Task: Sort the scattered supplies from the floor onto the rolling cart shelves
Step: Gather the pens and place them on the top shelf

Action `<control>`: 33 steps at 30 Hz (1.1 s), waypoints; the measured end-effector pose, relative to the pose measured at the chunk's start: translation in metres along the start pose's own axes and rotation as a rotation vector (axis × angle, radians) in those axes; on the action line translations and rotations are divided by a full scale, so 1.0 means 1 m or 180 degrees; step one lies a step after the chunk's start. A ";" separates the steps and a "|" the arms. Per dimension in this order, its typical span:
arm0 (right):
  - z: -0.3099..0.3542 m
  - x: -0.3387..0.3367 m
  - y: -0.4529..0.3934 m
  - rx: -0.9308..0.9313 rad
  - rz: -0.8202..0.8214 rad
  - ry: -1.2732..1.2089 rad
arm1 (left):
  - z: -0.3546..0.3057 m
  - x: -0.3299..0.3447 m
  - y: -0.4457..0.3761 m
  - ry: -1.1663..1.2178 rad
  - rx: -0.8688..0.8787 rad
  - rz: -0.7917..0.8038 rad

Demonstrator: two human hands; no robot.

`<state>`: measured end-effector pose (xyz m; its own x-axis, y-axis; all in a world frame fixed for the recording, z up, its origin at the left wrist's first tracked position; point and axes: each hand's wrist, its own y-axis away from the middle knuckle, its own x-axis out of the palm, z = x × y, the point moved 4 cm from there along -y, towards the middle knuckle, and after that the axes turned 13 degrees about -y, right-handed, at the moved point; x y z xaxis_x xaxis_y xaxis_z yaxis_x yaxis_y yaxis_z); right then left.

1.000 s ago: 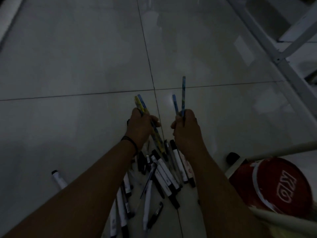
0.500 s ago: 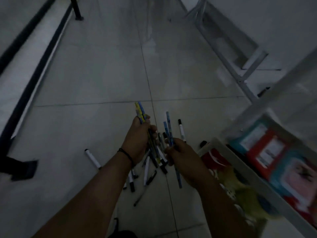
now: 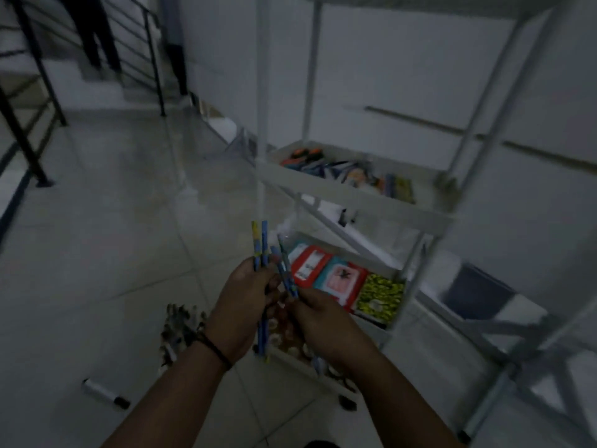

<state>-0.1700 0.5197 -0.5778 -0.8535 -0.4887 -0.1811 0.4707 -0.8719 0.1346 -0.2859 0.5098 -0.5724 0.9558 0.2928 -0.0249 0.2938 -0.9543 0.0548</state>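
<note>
Blue pencils (image 3: 260,244) gripped in both hands (image 3: 240,305).

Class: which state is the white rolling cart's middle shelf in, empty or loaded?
Loaded. The white rolling cart's middle shelf holds blurred orange, blue and yellow supplies.

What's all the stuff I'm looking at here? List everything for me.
Pencils: about four, blue and yellow, held up in both hands.
Marker: one, white with black cap, on floor at lower left.
Marker pile: count unclear, black and white, on floor behind left wrist.
Rolling cart: one, white, at right.
Packets: three, red, teal and yellow-black, on the cart's lower shelf.
Mixed supplies: blurred, multicoloured, on the middle shelf.
Railing: black, upper left.
Left hand: grips pencils.
Right hand: grips pencils.
</note>
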 end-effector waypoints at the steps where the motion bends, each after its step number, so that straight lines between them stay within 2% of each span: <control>1: 0.006 -0.010 0.009 -0.0057 -0.0020 -0.0062 | -0.010 0.010 0.005 -0.0106 0.0105 0.0050; 5: 0.024 -0.041 0.039 -0.0308 -0.0154 -0.0224 | -0.038 0.039 0.018 -0.0301 0.0331 0.0072; 10: 0.039 -0.064 0.062 -0.0532 -0.0303 -0.0202 | -0.060 0.069 0.031 -0.0403 0.0451 0.0383; 14: 0.045 -0.080 0.074 -0.0482 -0.0403 -0.0216 | -0.078 0.088 0.035 -0.0311 0.0487 0.0503; 19: 0.047 -0.133 0.096 -0.0084 -0.1043 -0.0166 | -0.096 0.103 0.022 0.0260 0.0119 0.0683; 22: 0.051 -0.174 0.116 0.0232 -0.1318 -0.0295 | -0.108 0.112 0.011 0.0578 0.0118 0.0827; 25: 0.065 -0.209 0.125 0.0098 -0.1709 -0.0181 | -0.121 0.122 -0.002 0.0848 0.0195 0.0939; 28: 0.083 -0.231 0.115 -0.0095 -0.2013 -0.0663 | -0.132 0.128 -0.017 0.0775 0.0286 0.0927; 30: 0.098 -0.239 0.100 -0.0072 -0.2024 -0.1024 | -0.139 0.131 -0.030 0.0632 0.0365 0.0909; 33: 0.119 -0.246 0.073 0.0001 -0.1950 -0.1083 | -0.154 0.135 -0.053 0.0401 0.0248 0.0948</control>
<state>0.0479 0.5797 -0.4073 -0.9877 0.1274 0.0907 -0.1176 -0.9874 0.1060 -0.1710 0.6091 -0.4249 0.9945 0.0008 0.1046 0.0045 -0.9994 -0.0355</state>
